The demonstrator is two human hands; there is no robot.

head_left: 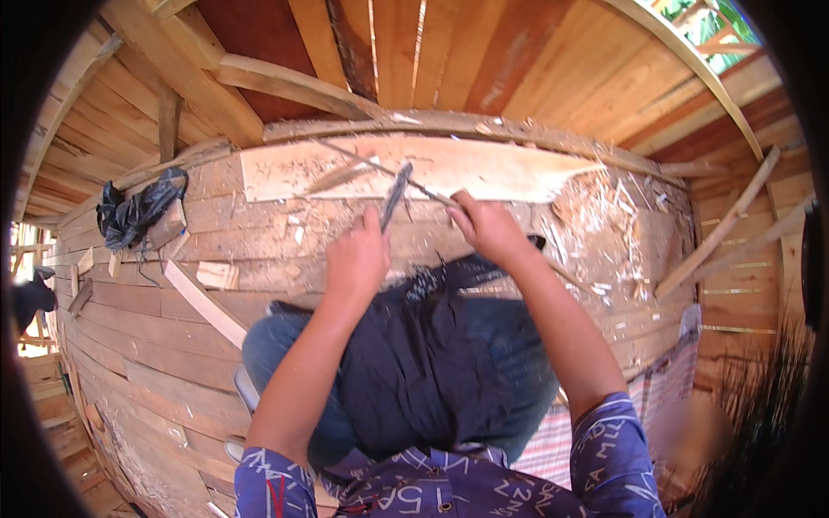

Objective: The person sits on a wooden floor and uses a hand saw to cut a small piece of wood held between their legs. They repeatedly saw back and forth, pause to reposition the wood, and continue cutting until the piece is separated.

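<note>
My left hand is closed around the lower end of a flat, dark grey bar, which points up and away from me. Whether this is a blade, a file or a stone I cannot tell. Across its upper part runs a long, thin dark stick, pinched in my right hand. The stick's far end reaches over a pale plank on the floor. A thin length shows past my right forearm, apparently the same stick. A dark cloth covers my lap.
Wood shavings lie heaped at the plank's right end. To the left are a black plastic bag, a wood block and a narrow board. Slanting poles stand at the right wall. A checked cloth lies near my right.
</note>
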